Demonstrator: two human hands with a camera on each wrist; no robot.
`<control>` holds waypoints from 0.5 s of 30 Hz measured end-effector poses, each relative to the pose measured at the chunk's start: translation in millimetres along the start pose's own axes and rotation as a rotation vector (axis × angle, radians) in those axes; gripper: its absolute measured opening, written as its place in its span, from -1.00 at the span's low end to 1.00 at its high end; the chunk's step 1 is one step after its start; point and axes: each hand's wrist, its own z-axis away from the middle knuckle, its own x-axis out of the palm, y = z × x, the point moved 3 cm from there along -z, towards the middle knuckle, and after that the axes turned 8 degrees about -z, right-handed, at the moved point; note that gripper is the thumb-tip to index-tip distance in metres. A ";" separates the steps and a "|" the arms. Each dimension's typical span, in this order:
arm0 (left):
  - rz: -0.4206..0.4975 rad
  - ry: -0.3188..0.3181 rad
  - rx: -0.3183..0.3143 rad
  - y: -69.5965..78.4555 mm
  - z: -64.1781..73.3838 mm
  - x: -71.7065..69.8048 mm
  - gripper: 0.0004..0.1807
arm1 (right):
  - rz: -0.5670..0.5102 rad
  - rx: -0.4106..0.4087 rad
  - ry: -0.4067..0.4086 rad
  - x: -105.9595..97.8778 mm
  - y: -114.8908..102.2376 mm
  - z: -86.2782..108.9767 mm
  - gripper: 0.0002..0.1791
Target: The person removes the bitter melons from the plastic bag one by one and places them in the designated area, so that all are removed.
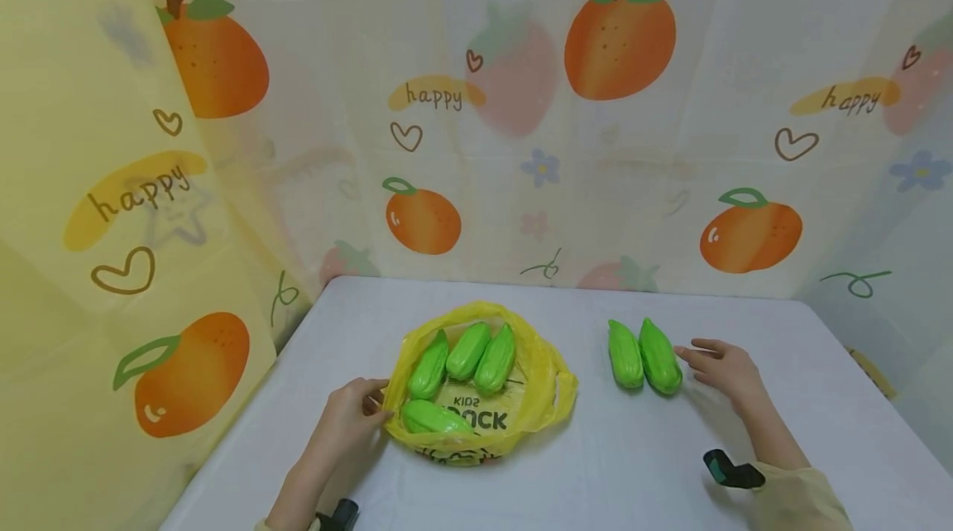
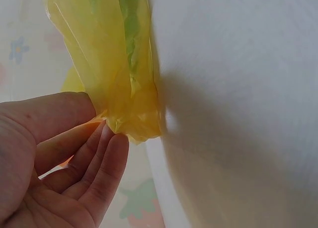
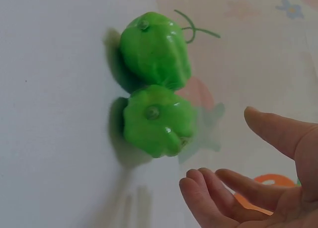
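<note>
A yellow plastic bag [image 1: 560,399] stands on the table with its mouth spread wide. Inside it lie several glossy green ridged vegetables [image 1: 429,365], like plump gourds. At its left rim my left hand [image 1: 353,411] pinches the plastic; the left wrist view shows the thumb and fingers [image 2: 113,161] meeting on the yellow film [image 2: 117,89]. Two more green gourd-like vegetables [image 1: 625,356] lie side by side to the right of the bag. Just right of the nearer one [image 3: 158,121], my right hand [image 1: 725,372] hovers with spread, relaxed fingers, holding nothing.
A white-covered table [image 1: 596,465] carries everything. A fruit-printed curtain [image 1: 514,208] closes off the back and another [image 1: 67,365] the left side. Dark wrist devices [image 1: 733,471] sit by both sleeves.
</note>
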 end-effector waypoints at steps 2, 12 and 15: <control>-0.001 -0.001 0.004 0.3 -0.2 -0.5 -0.54 | -0.007 -0.006 0.007 -0.4 -4.9 3.7 -0.04; 0.000 0.002 0.007 1.6 1.1 -1.4 -0.55 | -0.039 -0.086 0.007 11.9 -30.2 14.3 -0.14; -0.001 0.001 0.007 1.7 1.0 -1.1 -0.55 | -0.031 -0.111 0.009 19.6 -37.7 16.2 -0.17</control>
